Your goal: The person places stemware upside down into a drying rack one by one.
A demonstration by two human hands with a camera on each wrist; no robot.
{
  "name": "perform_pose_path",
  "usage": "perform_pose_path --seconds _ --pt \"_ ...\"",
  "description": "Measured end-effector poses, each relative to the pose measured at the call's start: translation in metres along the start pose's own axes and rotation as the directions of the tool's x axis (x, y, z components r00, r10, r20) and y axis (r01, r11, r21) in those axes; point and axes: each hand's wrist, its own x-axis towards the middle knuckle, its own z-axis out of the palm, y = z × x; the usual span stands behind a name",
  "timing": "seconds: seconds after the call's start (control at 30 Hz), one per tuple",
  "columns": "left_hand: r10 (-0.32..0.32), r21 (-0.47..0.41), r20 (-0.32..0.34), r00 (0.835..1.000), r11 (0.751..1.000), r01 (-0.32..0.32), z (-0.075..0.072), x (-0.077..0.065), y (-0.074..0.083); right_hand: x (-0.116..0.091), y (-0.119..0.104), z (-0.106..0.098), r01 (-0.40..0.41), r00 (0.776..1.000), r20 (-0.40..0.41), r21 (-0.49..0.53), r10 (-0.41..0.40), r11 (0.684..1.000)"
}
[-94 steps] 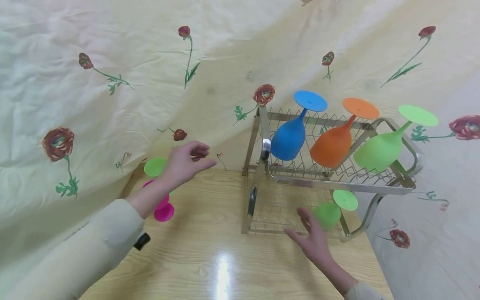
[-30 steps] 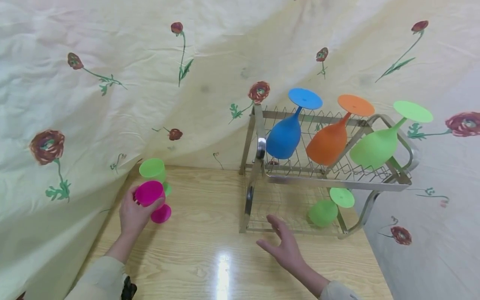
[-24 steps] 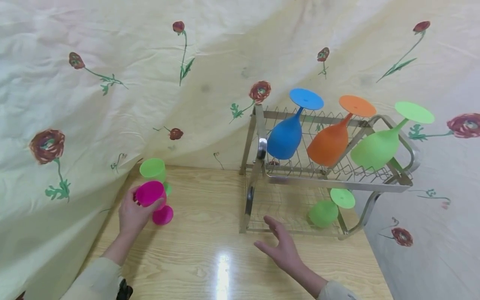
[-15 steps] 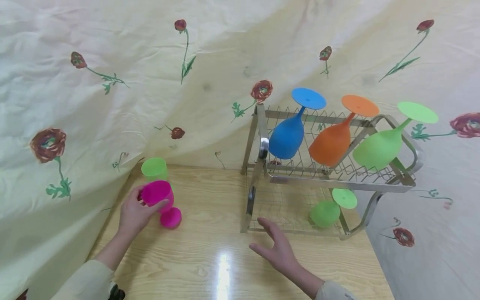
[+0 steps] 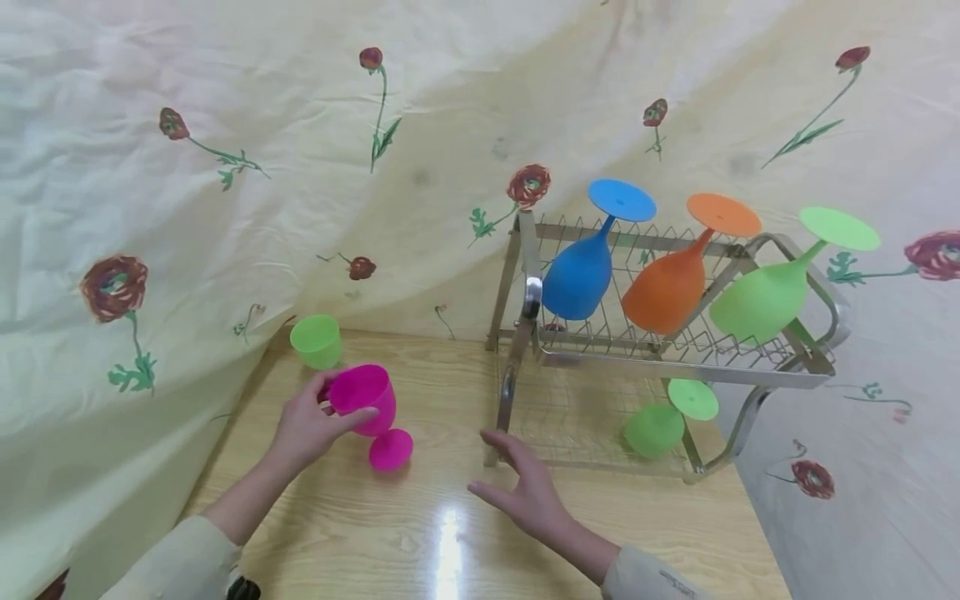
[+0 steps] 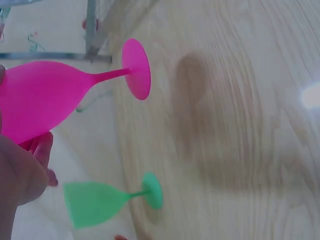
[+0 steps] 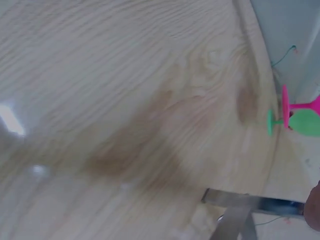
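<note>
My left hand [image 5: 311,425] grips a magenta wine glass [image 5: 367,398] round its bowl, thumb in front and fingers behind. The glass is lifted off the table; the left wrist view shows its foot apart from its shadow. Behind it a green wine glass [image 5: 317,342] stands upright on the table, also seen as a green glass [image 6: 97,202] in the left wrist view. My right hand [image 5: 528,492] hovers before the rack's left front corner, thumb and fingers spread, holding nothing. Only a bit of the right hand [image 7: 313,207] shows in the right wrist view.
A two-tier metal dish rack [image 5: 675,367] stands at right. Upside down on its top tier lean a blue glass [image 5: 579,275], an orange glass [image 5: 667,292] and a light green glass [image 5: 761,300]. Another green glass [image 5: 654,431] leans below. Flowered cloth [image 5: 442,167] hangs behind the wooden table [image 5: 405,533].
My left hand came down to the magenta glass, took hold of its bowl, and has lifted it rightward, away from the green glass. My right hand has drifted left from the lower tier.
</note>
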Motion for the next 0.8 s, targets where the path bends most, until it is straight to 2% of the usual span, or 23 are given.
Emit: perform_pose_path --seconds 0.1,0.23,0.5,0.8 --pt "0.032 -0.048 0.03 0.999 0.998 -0.03 0.007 0.0 0.007 0.01 -0.005 0.005 0.051 0.999 0.019 0.02 -0.051 0.999" --pt "0.082 -0.106 0.079 0.994 0.992 -0.073 0.016 0.001 0.016 0.022 -0.01 0.009 0.078 0.996 0.044 0.028 -0.079 0.997" --pt "0.11 -0.16 0.144 0.983 0.983 -0.087 0.032 0.001 0.028 0.041 -0.013 0.014 0.107 0.989 0.102 0.046 -0.111 0.993" --pt "0.159 -0.207 0.195 0.968 0.971 -0.118 0.042 0.004 0.032 0.054 -0.012 0.022 0.031 0.987 0.15 0.114 -0.048 0.993"
